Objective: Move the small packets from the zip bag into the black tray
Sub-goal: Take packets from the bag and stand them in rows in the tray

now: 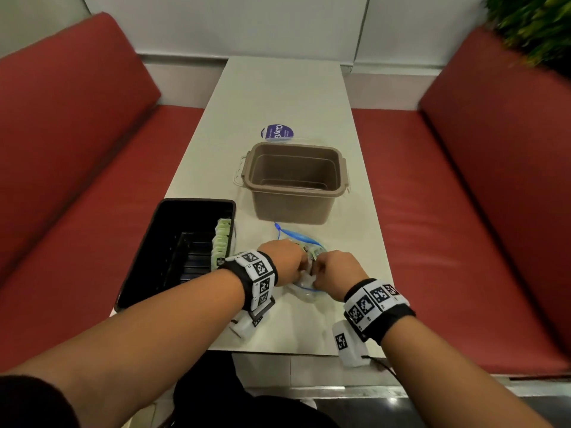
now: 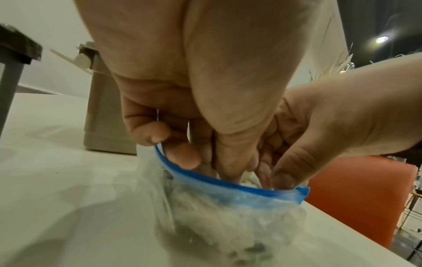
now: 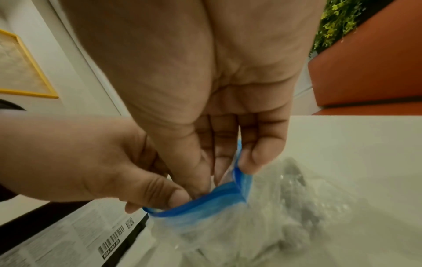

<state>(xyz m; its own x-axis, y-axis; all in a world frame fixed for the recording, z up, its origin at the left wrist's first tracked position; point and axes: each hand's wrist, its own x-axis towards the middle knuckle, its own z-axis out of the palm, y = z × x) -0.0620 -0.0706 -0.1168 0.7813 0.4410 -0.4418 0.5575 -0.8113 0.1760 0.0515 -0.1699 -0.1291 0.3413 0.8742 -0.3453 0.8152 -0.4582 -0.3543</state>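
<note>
The clear zip bag with a blue zip rim lies on the table, right of the black tray. Several green packets stand in a row along the tray's right wall. Both hands meet at the bag's mouth. My left hand pinches the blue rim, with fingers inside the opening. My right hand reaches its fingers into the mouth and holds the rim's other side. Pale packets show blurred through the plastic. I cannot tell whether either hand holds a packet.
A tan plastic bin stands just beyond the bag, with a round purple-labelled lid behind it. Red bench seats flank the narrow table. The tray's side carries a barcode label.
</note>
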